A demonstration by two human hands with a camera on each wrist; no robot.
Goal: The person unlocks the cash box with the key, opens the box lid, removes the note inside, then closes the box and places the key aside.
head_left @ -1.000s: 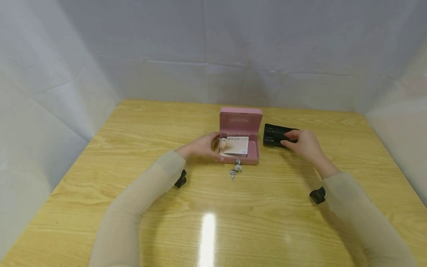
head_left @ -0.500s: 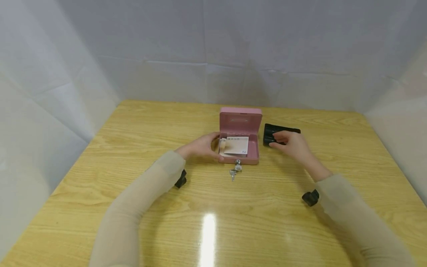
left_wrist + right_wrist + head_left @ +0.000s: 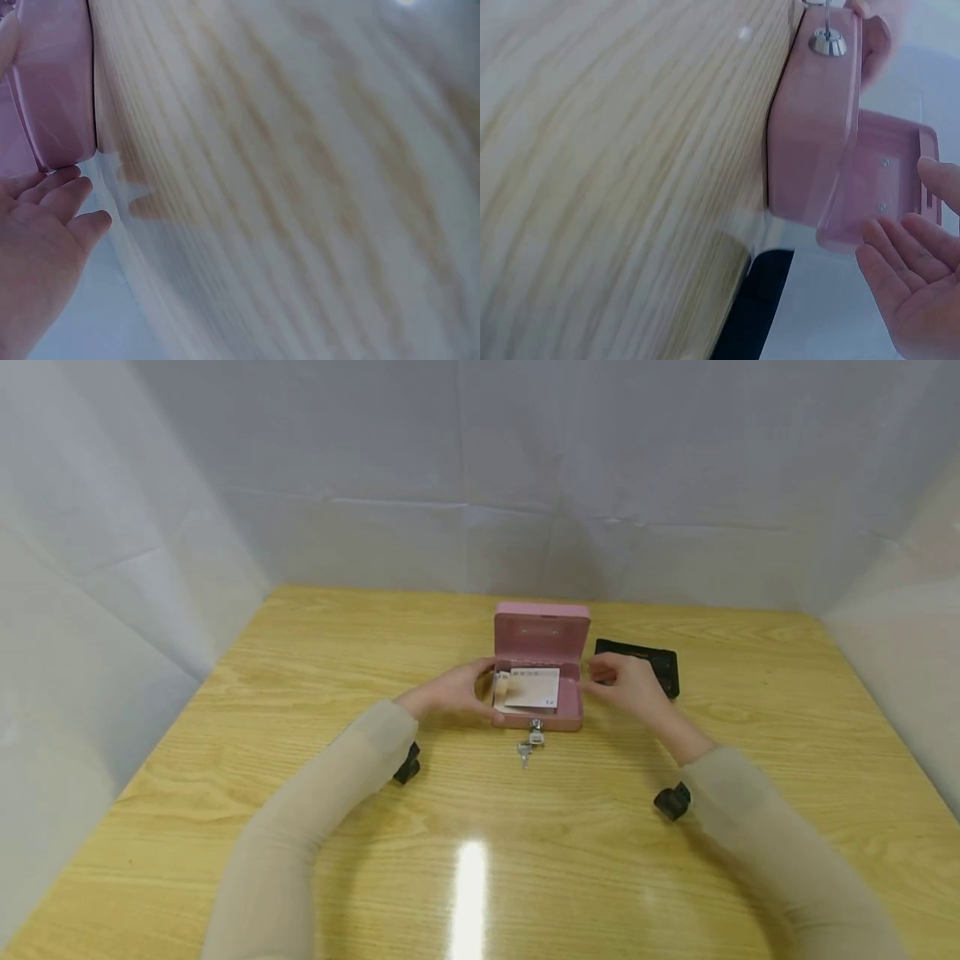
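Pink cash box (image 3: pixel 538 693) open – 2 hands flank it.

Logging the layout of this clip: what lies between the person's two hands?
In the head view, the open pink cash box lies between the left hand and right hand, with banknotes inside and a key in its front lock.
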